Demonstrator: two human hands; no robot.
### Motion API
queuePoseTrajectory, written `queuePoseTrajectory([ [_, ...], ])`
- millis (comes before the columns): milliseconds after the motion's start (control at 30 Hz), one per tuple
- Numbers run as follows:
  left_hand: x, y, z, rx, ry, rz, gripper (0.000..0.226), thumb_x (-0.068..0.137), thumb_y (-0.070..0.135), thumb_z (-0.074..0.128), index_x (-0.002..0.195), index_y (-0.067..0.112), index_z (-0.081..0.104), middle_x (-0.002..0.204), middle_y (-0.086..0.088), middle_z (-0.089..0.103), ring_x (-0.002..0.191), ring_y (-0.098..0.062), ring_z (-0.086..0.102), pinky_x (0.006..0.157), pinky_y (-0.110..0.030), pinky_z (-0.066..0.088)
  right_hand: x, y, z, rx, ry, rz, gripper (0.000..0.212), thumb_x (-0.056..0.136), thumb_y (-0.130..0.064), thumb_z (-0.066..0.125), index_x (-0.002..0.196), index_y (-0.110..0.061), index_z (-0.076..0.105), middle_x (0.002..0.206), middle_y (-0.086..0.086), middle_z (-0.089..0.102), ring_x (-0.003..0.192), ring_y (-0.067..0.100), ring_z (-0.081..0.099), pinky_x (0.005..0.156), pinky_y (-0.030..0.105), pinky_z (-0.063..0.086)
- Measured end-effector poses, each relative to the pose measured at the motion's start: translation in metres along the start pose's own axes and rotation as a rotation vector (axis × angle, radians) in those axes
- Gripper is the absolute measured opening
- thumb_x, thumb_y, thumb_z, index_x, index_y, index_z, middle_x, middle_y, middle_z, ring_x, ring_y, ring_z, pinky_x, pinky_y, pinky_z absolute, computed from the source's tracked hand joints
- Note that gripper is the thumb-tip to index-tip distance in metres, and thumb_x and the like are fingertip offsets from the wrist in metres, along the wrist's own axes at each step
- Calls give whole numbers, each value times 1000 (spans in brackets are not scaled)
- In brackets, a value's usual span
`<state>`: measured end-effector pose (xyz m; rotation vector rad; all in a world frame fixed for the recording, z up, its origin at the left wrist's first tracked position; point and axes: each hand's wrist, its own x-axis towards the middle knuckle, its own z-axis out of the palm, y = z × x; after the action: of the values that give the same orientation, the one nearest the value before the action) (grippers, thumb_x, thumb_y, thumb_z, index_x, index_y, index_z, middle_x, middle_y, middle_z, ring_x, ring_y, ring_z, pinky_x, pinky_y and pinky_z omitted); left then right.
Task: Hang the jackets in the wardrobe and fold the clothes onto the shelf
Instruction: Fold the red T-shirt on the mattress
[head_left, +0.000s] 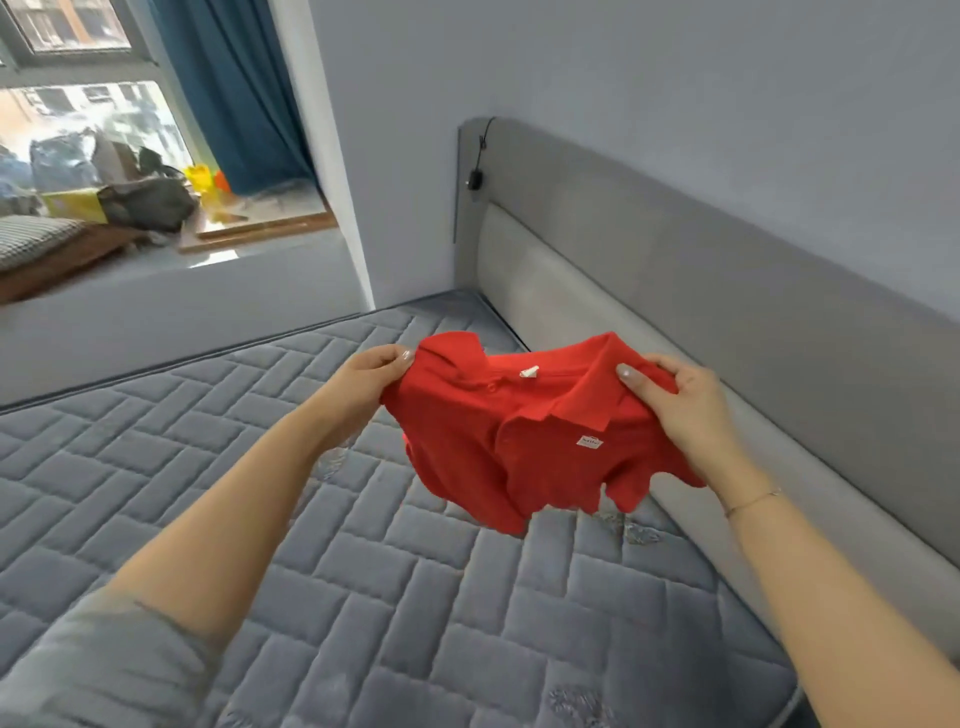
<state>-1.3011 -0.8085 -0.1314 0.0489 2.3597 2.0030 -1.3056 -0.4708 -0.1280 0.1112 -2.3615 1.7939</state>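
Note:
A small red polo shirt (524, 436) with a collar, buttons and a white label hangs in the air above the grey quilted mattress (363, 545). My left hand (371, 376) pinches its left shoulder. My right hand (680, 410) grips the right shoulder, thumb on top of the fabric. The shirt's lower part droops loose between the two hands, just above the mattress. No wardrobe or shelf is in view.
A grey padded headboard (675, 280) runs along the right against the wall. Beyond the mattress's far edge is a window ledge (249, 228) with bags, a cushion and yellow items, beside a blue curtain (234, 93).

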Motion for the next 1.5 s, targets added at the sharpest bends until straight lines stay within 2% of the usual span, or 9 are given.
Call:
queuePoseTrajectory([
  [100,-21,15,-12,-60,-22,-117,52,104,48,31,84,6,55,79,-13,44,71,-25,37,64,-28,30,-25,-18,10,16,37,-90,7,87,-17,73,94,-15,73,79,-8,70,68,-6,59,69,9,45],
  [200,-48,20,-24,-46,-79,-212,76,77,73,48,106,7,71,109,-11,71,102,-26,66,97,-33,47,-51,-41,28,23,28,-148,6,89,-15,71,93,-20,72,84,-6,72,76,0,62,76,16,48],
  [433,-116,19,-65,-114,-301,-187,55,75,48,79,116,11,72,118,-13,71,108,-23,68,85,-25,55,-92,-76,63,139,114,-196,5,88,-20,72,93,-22,72,85,-11,72,78,-1,64,74,15,47],
  [567,-152,5,-64,-14,21,42,11,83,21,77,93,26,77,95,10,71,89,-4,64,79,-11,47,-126,-86,87,243,154,-223,7,90,-23,70,88,-30,72,85,-15,73,81,0,65,75,15,49],
  [700,-184,-24,-55,192,299,20,12,88,17,72,81,10,66,71,0,41,68,-14,38,61,-25,31,-161,-86,112,150,131,-315,11,91,-24,66,92,-36,65,102,-10,62,98,2,59,92,18,44],
  [800,-208,-40,-52,-84,160,-338,21,97,34,58,89,15,60,74,-1,57,60,-12,55,53,-19,34,-186,-81,128,332,-24,-224,23,94,-13,63,94,-36,65,119,-14,65,113,5,60,96,19,47],
  [967,-231,-62,-35,-794,68,-782,46,88,54,61,106,12,62,102,-15,72,96,-34,70,78,-40,56,-222,-74,137,388,-234,-133,12,86,-24,65,89,-34,68,85,-15,70,80,-2,63,74,13,50],
  [1200,-246,-64,-13,-1143,252,-747,13,93,-12,46,95,-10,59,91,-27,65,81,-36,68,61,-45,59,-243,-62,126,403,-164,-41,4,91,-8,61,93,-12,61,77,-11,70,72,1,62,69,13,51],
  [1500,-274,-51,-16,-1306,372,-504,19,98,3,48,94,-4,65,81,-16,74,67,-19,74,68,-28,60,-243,-61,127,494,86,98,11,97,-10,58,88,-16,60,75,-11,72,67,-2,62,64,12,50],
])
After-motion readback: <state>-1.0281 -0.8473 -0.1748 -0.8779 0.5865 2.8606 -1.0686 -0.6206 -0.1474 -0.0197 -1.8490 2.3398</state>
